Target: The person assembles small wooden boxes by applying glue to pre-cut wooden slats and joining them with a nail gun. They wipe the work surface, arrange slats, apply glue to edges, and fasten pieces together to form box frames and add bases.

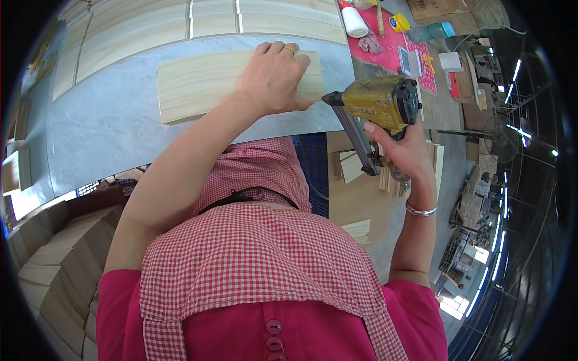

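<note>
A pale rectangular wooden board lies on the grey-blue tabletop. My left hand grips its right part, with the fingers bent over the top and the thumb toward the near right corner. A ring is on one finger. In my right hand is a worn yellow and black nail gun, held by the handle. Its dark nose points left, close to the board's right end; whether it touches the wood I cannot tell. The gun's long magazine slants down toward me.
Rows of pale wooden boards cover the table's far side. At the far right are a white bottle, a yellow jar and a teal bottle. Cardboard stacks stand at lower left; wood pieces sit below the gun.
</note>
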### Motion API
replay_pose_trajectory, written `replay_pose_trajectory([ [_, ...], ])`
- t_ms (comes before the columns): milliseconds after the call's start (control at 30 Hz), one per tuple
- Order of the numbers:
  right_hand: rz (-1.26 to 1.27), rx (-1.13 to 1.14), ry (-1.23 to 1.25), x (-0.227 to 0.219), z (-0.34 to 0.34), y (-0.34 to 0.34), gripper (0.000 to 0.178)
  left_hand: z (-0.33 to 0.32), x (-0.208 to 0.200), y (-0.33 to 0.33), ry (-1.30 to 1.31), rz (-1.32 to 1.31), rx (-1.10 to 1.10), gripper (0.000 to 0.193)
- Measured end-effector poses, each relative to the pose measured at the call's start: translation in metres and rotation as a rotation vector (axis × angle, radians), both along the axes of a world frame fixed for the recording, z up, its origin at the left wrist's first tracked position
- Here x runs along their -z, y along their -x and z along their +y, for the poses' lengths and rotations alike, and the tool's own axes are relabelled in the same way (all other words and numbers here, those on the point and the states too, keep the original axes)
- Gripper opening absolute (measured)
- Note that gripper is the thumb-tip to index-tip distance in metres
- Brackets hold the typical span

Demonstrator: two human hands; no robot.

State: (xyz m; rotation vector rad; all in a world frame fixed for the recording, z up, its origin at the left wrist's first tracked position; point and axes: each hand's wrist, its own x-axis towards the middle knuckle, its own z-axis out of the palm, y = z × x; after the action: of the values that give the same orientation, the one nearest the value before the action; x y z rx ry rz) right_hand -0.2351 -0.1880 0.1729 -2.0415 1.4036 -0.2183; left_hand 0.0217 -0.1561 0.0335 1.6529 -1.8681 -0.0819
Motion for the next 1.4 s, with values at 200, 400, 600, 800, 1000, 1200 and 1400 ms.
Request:
replay_pose_trajectory([
  [200,0.074,0.059,-0.092,-0.008,0.003,-0.010,0.039,0.000,0.001,0.001,0.004,-0.003,-0.004,0.057],
  [400,0.230,0.015,-0.061,-0.017,0.001,-0.018,0.042,0.000,-0.001,0.000,-0.043,-0.007,0.015,0.058],
  [600,0.109,-0.111,0.093,-0.017,0.002,-0.012,0.040,0.046,-0.020,-0.049,-0.056,-0.121,0.004,0.064],
  [800,0.078,-0.052,0.015,-0.018,0.012,-0.008,0.036,0.118,-0.043,-0.135,-0.404,0.025,-0.045,0.054],
  [1000,0.034,-0.110,0.021,-0.013,0.011,-0.022,0.040,0.103,-0.027,-0.071,-0.179,0.018,-0.120,0.052],
  [1200,0.056,-0.097,-0.035,-0.010,0.007,-0.020,0.040,0.099,-0.023,-0.065,-0.143,-0.007,-0.133,0.052],
  [1400,0.041,-0.070,-0.078,-0.010,0.010,-0.022,0.037,0.100,-0.023,-0.062,-0.127,0.000,-0.144,0.051],
])
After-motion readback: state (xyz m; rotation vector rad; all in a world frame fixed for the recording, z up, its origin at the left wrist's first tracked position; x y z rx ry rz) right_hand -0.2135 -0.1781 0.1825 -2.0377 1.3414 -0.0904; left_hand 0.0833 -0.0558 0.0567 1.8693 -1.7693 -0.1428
